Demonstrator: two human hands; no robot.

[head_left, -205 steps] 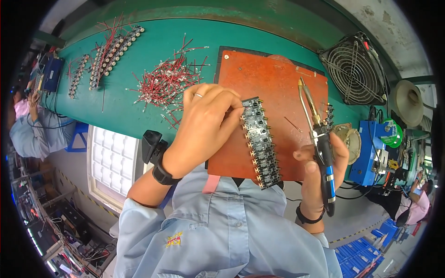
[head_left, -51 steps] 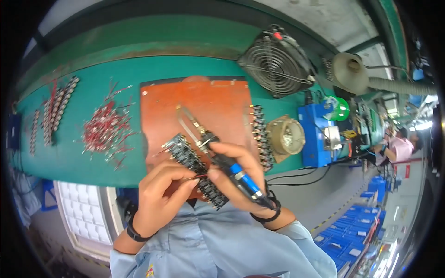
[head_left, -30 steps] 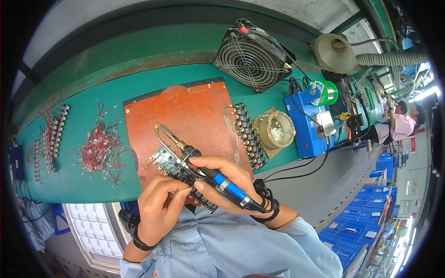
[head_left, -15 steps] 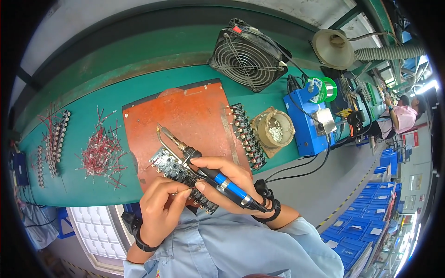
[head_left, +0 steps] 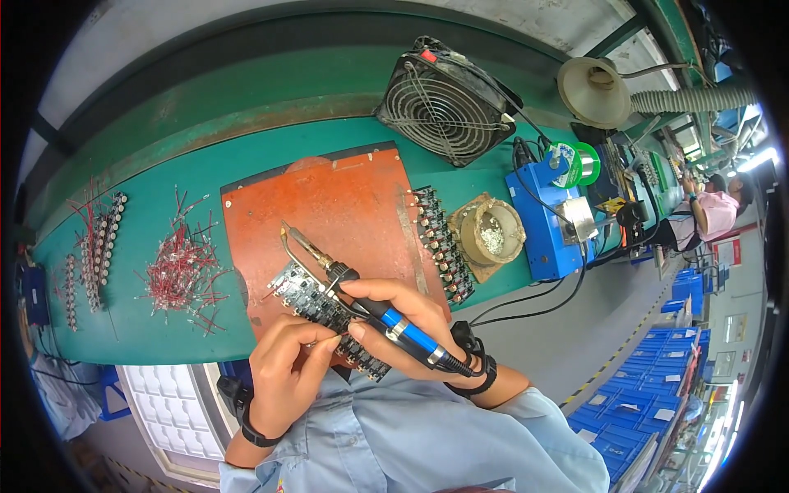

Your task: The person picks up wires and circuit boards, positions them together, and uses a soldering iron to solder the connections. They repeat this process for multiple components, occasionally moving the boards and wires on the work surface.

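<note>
My right hand [head_left: 407,324] grips a blue-handled soldering iron [head_left: 371,311], its metal tip pointing up-left over an orange mat [head_left: 329,205]. A long black circuit board strip [head_left: 308,297] lies at the mat's near edge under the iron. My left hand [head_left: 283,370] pinches something small against that strip; what it pinches is hidden by the fingers. A second board strip [head_left: 441,244] lies along the mat's right edge.
A pile of red wire pieces [head_left: 181,271] and more board strips [head_left: 99,246] lie left on the green bench. A black fan [head_left: 444,103], a solder reel [head_left: 579,163] on a blue station [head_left: 542,222], and a tip-cleaner bowl [head_left: 491,234] sit right. Another person [head_left: 699,218] works far right.
Since the oldest frame I turned the view left to right; the iron went from upright at the right to lying over the board strip, and both hands came together on it.
</note>
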